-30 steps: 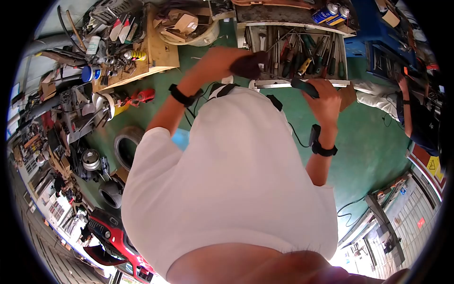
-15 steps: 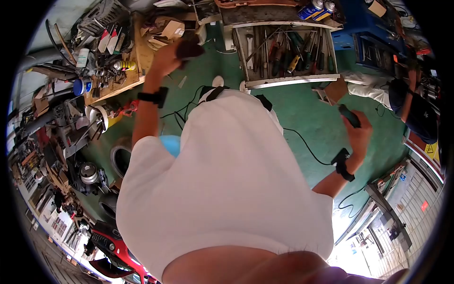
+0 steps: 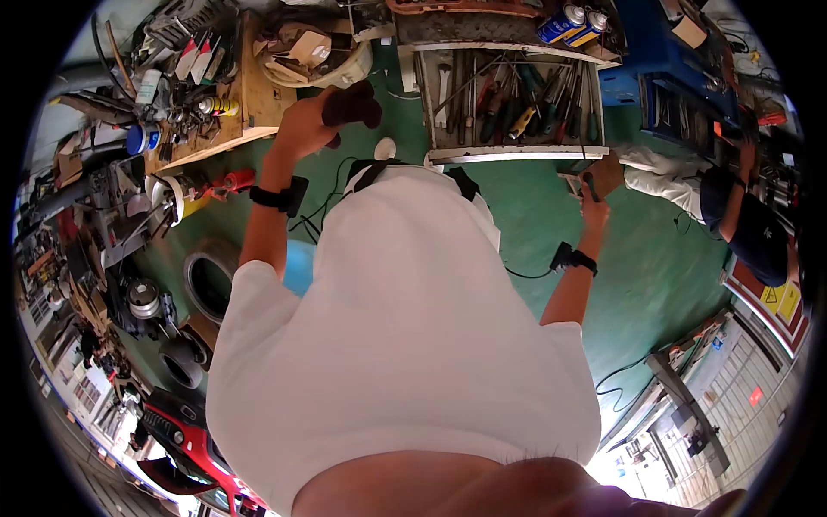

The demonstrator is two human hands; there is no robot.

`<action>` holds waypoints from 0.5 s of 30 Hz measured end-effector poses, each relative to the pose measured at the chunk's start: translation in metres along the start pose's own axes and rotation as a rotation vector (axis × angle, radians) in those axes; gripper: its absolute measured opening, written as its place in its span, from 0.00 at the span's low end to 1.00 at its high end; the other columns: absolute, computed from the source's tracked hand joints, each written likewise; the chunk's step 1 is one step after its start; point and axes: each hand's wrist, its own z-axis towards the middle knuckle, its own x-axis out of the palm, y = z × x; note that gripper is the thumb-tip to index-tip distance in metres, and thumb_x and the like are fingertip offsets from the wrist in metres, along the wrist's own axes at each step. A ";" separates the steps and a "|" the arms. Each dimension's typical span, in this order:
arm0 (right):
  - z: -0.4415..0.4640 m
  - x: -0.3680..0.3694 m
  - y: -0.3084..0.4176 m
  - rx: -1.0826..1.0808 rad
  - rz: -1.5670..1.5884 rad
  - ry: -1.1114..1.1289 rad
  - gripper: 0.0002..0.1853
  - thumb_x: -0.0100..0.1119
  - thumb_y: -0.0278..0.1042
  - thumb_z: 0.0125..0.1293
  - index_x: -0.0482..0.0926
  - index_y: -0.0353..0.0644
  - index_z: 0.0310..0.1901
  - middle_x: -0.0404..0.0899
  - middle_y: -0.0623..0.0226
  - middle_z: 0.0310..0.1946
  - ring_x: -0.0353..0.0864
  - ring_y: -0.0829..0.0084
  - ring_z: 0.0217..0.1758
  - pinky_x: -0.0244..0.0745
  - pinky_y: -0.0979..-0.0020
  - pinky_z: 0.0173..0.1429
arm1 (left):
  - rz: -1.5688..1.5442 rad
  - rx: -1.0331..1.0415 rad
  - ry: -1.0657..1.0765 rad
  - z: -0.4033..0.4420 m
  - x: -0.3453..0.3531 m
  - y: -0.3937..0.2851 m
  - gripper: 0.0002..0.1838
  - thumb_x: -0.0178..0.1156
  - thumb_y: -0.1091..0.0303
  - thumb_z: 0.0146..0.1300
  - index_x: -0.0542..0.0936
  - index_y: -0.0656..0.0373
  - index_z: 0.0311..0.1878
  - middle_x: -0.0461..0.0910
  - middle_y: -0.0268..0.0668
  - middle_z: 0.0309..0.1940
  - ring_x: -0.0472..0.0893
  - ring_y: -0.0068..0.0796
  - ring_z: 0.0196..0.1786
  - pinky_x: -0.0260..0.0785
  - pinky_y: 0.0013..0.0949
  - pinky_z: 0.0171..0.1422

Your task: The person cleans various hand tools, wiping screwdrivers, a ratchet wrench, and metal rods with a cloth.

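My left hand [image 3: 303, 129] is closed around a dark maroon rag [image 3: 355, 105], held in front of a bin of scraps. On the other side, my right hand [image 3: 594, 209] grips a screwdriver [image 3: 588, 183] by its dark handle, close to the front right corner of an open drawer [image 3: 517, 155]. The fingers partly cover the handle, and the thin shaft is hard to make out. Inside the drawer lie several screwdrivers [image 3: 521, 122] and a wrench [image 3: 444, 90].
A wooden bench [image 3: 258, 108] with cans and brushes stands at left, beside a bin [image 3: 349, 69] of cardboard. Spray cans [image 3: 564, 24] sit above the drawer. A co-worker [image 3: 745, 202] is at right. Tyres [image 3: 211, 280], a red car [image 3: 194, 448] and cables [image 3: 530, 274] are around.
My right hand has moved inward and forward with the screwdriver, toward the drawer's corner. My left hand with the rag has shifted slightly right and down, and the view has turned a little.
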 end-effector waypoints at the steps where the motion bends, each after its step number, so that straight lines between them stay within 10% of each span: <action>1: 0.008 0.009 0.001 0.026 -0.023 0.020 0.29 0.66 0.63 0.56 0.83 0.37 0.27 0.77 0.67 0.16 0.76 0.75 0.18 0.71 0.68 0.27 | 0.044 0.021 0.004 -0.001 0.004 -0.003 0.17 0.63 0.63 0.55 0.77 0.49 0.50 0.84 0.34 0.23 0.85 0.40 0.32 0.74 0.41 0.39; 9: 0.086 0.079 -0.012 -0.035 0.088 0.083 0.33 0.61 0.69 0.57 0.82 0.36 0.27 0.83 0.60 0.22 0.83 0.60 0.28 0.75 0.57 0.38 | 0.162 -0.110 -0.052 -0.031 0.033 -0.011 0.22 0.64 0.68 0.51 0.76 0.48 0.51 0.84 0.38 0.26 0.84 0.43 0.33 0.74 0.43 0.40; 11: 0.108 0.093 -0.013 -0.040 0.067 0.078 0.30 0.62 0.63 0.60 0.83 0.35 0.32 0.81 0.64 0.22 0.79 0.72 0.23 0.73 0.66 0.30 | 0.216 -0.118 -0.067 -0.040 0.040 -0.014 0.21 0.63 0.69 0.52 0.76 0.50 0.52 0.84 0.37 0.26 0.86 0.39 0.31 0.75 0.39 0.40; 15: 0.129 0.116 0.012 -0.199 0.118 0.050 0.27 0.65 0.54 0.58 0.82 0.31 0.39 0.84 0.56 0.31 0.83 0.58 0.34 0.75 0.58 0.41 | 0.217 -0.167 -0.079 -0.055 0.060 -0.016 0.29 0.67 0.71 0.39 0.76 0.46 0.51 0.84 0.42 0.30 0.83 0.51 0.37 0.74 0.49 0.41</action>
